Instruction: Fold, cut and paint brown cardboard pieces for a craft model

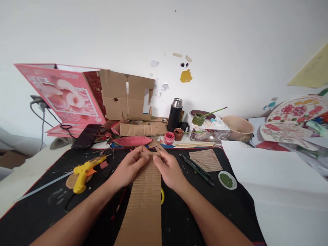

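Observation:
A long strip of corrugated cardboard (146,208) runs from the bottom of the view up to my hands at the middle of the black mat. My left hand (133,164) pinches its far end from the left, thumb on top. From the right, my right hand (167,167) grips the same end, its thumb close to the left one. The end between my fingers looks bent or rolled over. Part of a yellow ring-shaped handle (162,196) shows beside the strip's right edge; the rest is hidden under the cardboard.
Left on the mat (184,218) lies a yellow glue gun (83,174). To the right are dark pens (197,169), a cardboard piece (206,160) and a lid of green paint (227,180). Behind stand a black thermos (175,114), paint jars (169,137) and a pink box (69,95).

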Demonstrator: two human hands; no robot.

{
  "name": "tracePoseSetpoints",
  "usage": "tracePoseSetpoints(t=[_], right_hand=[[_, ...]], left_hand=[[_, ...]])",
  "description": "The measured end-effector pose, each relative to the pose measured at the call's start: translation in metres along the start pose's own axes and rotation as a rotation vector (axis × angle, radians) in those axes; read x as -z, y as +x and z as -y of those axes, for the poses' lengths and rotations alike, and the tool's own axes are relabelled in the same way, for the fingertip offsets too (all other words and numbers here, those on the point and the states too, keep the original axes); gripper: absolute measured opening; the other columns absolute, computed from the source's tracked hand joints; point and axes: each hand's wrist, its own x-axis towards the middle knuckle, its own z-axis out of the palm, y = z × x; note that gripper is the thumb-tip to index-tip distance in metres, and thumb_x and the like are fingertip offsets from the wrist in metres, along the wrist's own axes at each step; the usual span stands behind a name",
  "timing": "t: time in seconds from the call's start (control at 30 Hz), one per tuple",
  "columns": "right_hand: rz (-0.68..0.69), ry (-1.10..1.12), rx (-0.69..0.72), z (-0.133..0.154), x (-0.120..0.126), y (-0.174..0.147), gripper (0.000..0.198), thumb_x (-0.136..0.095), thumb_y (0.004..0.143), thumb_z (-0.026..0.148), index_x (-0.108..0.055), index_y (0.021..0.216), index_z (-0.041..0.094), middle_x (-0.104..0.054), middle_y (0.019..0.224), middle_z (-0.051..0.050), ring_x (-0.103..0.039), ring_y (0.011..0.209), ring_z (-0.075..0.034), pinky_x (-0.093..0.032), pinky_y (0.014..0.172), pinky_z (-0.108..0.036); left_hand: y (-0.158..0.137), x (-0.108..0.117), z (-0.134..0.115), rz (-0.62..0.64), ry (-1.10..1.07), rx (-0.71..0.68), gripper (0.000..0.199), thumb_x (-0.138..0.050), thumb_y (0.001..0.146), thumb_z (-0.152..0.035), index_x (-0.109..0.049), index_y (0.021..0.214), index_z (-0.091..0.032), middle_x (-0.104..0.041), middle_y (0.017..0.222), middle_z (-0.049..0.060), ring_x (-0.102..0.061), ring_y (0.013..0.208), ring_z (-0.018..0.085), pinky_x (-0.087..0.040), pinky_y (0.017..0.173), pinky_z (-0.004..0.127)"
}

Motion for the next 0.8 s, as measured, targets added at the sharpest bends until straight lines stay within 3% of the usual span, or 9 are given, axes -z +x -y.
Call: tracePoseSetpoints(t=[0.2,0.5,0.63,0.8], right_hand=[[-0.016,-0.059,0.037,-0.0027,-0.0027,-0.0015,0.035,-0.060,0.096,0.045,-0.045,0.073,0.024,-0.041,0.068,0.004,-0.039,0.063,-0.015,-0.029,0.056,-0.028],[-0.062,-0.044,0.051,-0.0040,-0.0066,-0.0021,0.031,-0.058,0.093,0.044,-0.049,0.072,0.023,-0.045,0.070,0.001,-0.041,0.067,-0.017,-0.033,0.059,-0.028],[-0.053,0.025,-0.006,-0.0076,-0.0067,0.0008,0.030,-0.061,0.092,0.046,-0.052,0.075,0.023,-0.050,0.072,0.001,-0.044,0.066,-0.017,-0.035,0.059,-0.028],[-0.042,-0.003,0.044,-0.0023,-0.0038,-0.0002,0.028,-0.061,0.095,0.045,-0.057,0.079,0.022,-0.054,0.074,0.000,-0.048,0.069,-0.018,-0.037,0.060,-0.029]], left_hand=[[0.0005,0.0004,0.0009,-0.010,0.041,0.000,0.038,-0.074,0.086,-0.055,-0.057,0.087,-0.021,-0.061,0.076,-0.003,-0.053,0.068,0.015,-0.041,0.065,0.026],[0.0000,-0.0056,0.0054,-0.094,0.112,-0.115,0.031,-0.075,0.085,-0.048,-0.058,0.082,-0.022,-0.056,0.074,-0.003,-0.049,0.068,0.015,-0.041,0.067,0.027],[0.0031,-0.0061,0.0064,-0.075,-0.024,0.017,0.034,-0.079,0.080,-0.049,-0.061,0.089,-0.022,-0.064,0.077,-0.002,-0.055,0.069,0.016,-0.043,0.068,0.027],[0.0019,-0.0050,0.0026,-0.071,-0.171,0.138,0.040,-0.082,0.077,-0.052,-0.063,0.091,-0.020,-0.068,0.081,-0.001,-0.060,0.070,0.017,-0.045,0.068,0.028]])
